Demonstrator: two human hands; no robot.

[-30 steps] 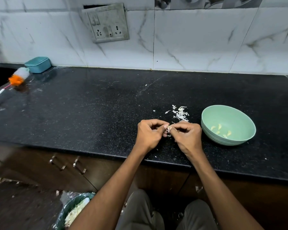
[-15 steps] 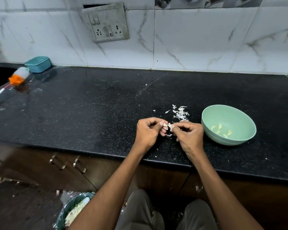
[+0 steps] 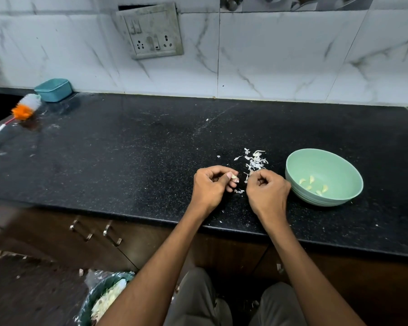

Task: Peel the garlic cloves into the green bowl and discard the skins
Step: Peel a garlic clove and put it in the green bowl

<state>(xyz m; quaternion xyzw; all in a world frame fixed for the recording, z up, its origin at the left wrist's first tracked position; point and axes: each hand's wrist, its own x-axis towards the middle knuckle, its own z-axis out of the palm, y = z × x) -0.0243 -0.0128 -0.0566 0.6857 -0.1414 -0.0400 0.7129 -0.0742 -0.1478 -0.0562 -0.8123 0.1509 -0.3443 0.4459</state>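
Black speckled stone countertop (image 3: 127, 161) with a dull sheen, behind it glossy white marble-look wall tiles (image 3: 280, 55), on it a smooth matt green plastic bowl (image 3: 344, 198) beside thin papery garlic skins (image 3: 254, 161), below it dark wood cabinet fronts with shiny metal handles (image 3: 112, 236)

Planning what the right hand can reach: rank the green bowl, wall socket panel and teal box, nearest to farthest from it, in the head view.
From the right hand:
1. Green bowl, just to its right on the counter.
2. Wall socket panel, up on the tiled wall, back left.
3. Teal box, far left at the counter's back.
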